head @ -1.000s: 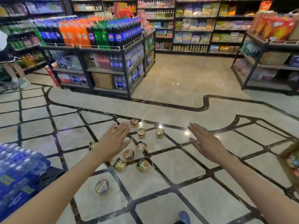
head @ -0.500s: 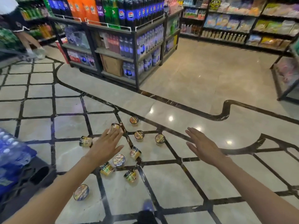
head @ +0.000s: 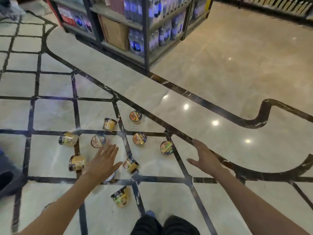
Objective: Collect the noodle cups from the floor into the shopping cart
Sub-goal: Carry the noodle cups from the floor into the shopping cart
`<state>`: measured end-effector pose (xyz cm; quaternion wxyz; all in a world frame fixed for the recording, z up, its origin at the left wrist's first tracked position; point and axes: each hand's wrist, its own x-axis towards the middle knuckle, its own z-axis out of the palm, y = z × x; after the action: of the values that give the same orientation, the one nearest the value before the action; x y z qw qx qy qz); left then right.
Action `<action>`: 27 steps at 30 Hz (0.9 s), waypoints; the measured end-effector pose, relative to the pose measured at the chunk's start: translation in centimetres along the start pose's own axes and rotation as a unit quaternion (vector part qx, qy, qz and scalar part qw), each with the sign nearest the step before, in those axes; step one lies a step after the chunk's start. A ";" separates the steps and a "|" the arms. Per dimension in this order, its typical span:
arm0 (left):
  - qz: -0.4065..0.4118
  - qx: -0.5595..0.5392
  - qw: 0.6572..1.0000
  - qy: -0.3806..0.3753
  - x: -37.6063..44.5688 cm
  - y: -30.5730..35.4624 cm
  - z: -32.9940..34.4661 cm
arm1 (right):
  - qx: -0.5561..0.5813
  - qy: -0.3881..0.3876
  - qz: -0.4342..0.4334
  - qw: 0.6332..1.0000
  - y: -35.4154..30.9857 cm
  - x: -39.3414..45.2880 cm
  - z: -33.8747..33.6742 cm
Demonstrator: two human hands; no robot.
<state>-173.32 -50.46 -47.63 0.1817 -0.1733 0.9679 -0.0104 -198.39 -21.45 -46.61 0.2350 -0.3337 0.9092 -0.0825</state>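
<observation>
Several noodle cups lie scattered on the marble floor point(head: 211, 68), some upright, some tipped over. One cup point(head: 120, 196) lies on its side nearest my feet. Another tipped cup point(head: 130, 164) sits just right of my left hand point(head: 104, 162), which hovers flat and open above the cluster and partly hides a cup point(head: 111, 177) beneath it. An upright cup point(head: 166, 147) stands left of my right hand point(head: 205, 158), which is open with fingers spread and holds nothing. Further cups point(head: 139, 139) point(head: 98, 140) point(head: 77, 162) lie beyond. The shopping cart is not in view.
A dark metal shelf unit point(head: 145, 31) with bottled drinks and a cardboard box point(head: 115, 33) stands ahead. A dark object point(head: 8, 175) sits at the left edge. My dark trouser legs point(head: 162, 224) show at the bottom.
The view has tilted down and moved closer to the cups. Both open hands have dropped lower toward the cluster, the left one now over the nearer cups.
</observation>
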 end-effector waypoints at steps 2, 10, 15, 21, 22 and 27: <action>-0.025 -0.040 0.999 0.023 4.0 0.2 5.5 | 0.026 -0.017 0.023 0.999 2.1 4.8 4.2; -0.147 -0.140 0.978 -0.046 16.5 2.3 28.0 | 0.122 -0.064 0.072 0.988 11.3 22.9 26.8; -0.189 -0.172 0.965 -0.062 22.2 2.6 39.3 | 0.279 0.013 0.092 0.956 14.2 30.7 38.7; -0.229 -0.221 0.948 0.025 25.4 3.7 45.4 | 0.398 0.135 0.088 0.903 15.3 35.9 46.1; -0.236 -0.231 0.943 0.033 25.5 3.7 45.7 | 0.403 0.143 0.090 0.899 15.5 36.3 46.6; -0.259 -0.231 0.937 0.036 26.2 3.3 46.4 | 0.403 0.134 0.097 0.900 15.1 36.1 46.9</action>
<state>-180.86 -54.29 -100.36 0.0931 -0.4551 0.8708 0.1609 -208.44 -32.91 -105.78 0.2326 -0.1065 0.8491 -0.4622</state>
